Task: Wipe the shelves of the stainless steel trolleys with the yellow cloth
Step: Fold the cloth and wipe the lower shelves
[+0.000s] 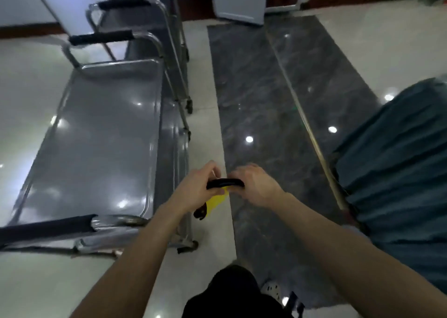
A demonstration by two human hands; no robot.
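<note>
A stainless steel trolley (72, 172) stands at my left, its bare top shelf reflecting ceiling lights, with black-padded handles at both ends. A second trolley (154, 22) stands just beyond it. My left hand (196, 189) and my right hand (254, 184) meet above the floor, right of the near trolley. Both are closed on a dark strap-like object (225, 183) stretched between them. A yellow cloth (216, 201) hangs below my left hand, a dark strip dangling beside it. How the cloth is gripped is hidden by my fingers.
A dark marble floor band (266, 99) runs ahead between pale tiles. Teal fabric (399, 172) drapes over something at the right. A white cabinet (239, 0) stands at the far wall. My dark trousers and a white shoe (272, 290) show at the bottom.
</note>
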